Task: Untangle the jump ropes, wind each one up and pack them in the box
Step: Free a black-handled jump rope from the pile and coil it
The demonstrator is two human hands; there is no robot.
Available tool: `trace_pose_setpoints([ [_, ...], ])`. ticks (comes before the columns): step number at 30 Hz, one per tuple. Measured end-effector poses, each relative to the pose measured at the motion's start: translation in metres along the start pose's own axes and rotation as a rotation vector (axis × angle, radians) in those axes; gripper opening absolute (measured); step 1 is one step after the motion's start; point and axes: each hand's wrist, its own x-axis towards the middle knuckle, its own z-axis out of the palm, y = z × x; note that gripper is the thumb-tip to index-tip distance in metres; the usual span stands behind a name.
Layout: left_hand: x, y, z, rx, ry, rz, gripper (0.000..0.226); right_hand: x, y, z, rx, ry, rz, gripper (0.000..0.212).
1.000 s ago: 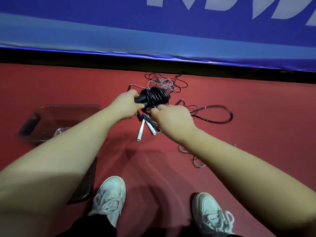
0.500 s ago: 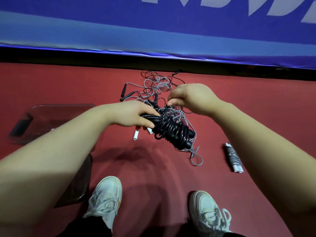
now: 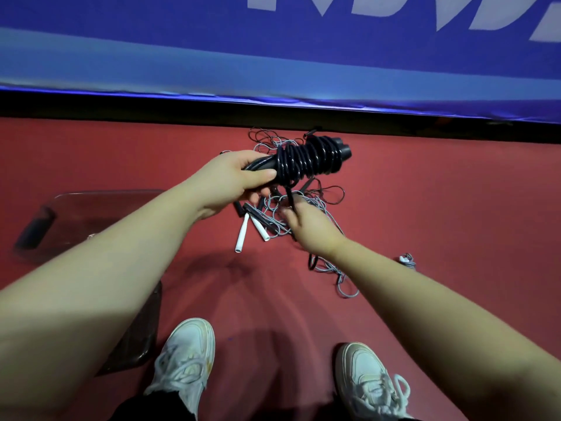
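One black jump rope [image 3: 309,159] is held above the red floor [image 3: 455,208], its glossy cord wound in tight coils round the paired handles, whose round ends stick out on the far side. The near ends of the handles are gripped by the left hand [image 3: 239,180], with the thumb laid along them. Lower down, the loose tail of cord dropping from the coils is pinched in the curled fingers of the right hand [image 3: 306,229]. The winding is judged nearly done, with the tail not yet tucked.

Several slips can be foreseen. If the tail is let go before it is secured, the smooth, springy coils may loosen and slide off the handles. The tail hangs right over the tangle of grey ropes [image 3: 273,214] on the floor, so a strand could be snagged and dragged along. The clear box [image 3: 76,208] is set to the left, partly hidden by the left forearm. A loosely wound bundle dropped there may spring open.

The grey cords are thin, matte and wiry, looped at random. Slim white handles [image 3: 243,235] and short black handles [image 3: 239,208], all straight cylinders, are mixed among them. The box is made of smoky transparent plastic with rounded corners.
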Motion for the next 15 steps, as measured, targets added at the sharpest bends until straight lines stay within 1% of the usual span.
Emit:
trace_pose_setpoints([
  [2,0.002,-0.004,0.002,0.045,0.078,-0.002,0.019,-0.002,-0.012,0.009,-0.018,-0.045,0.072,0.027],
  [5,0.004,-0.012,0.002,0.146,0.199,-0.006,0.021,-0.006,-0.032,0.01,-0.178,-0.11,0.092,0.017],
  [7,0.006,-0.017,-0.001,0.282,0.246,0.005,0.017,-0.011,-0.045,0.006,-0.3,-0.186,0.098,0.025],
  [9,0.007,-0.022,-0.004,0.448,0.25,0.013,0.008,-0.019,-0.06,-0.001,-0.406,-0.257,0.067,0.029],
  [12,0.004,-0.024,-0.004,0.663,0.252,0.005,0.018,-0.024,-0.079,-0.02,-0.536,-0.277,-0.021,0.028],
  [15,-0.002,-0.022,-0.001,0.723,0.195,0.038,0.025,-0.015,-0.088,-0.044,-0.56,-0.206,-0.058,0.025],
])
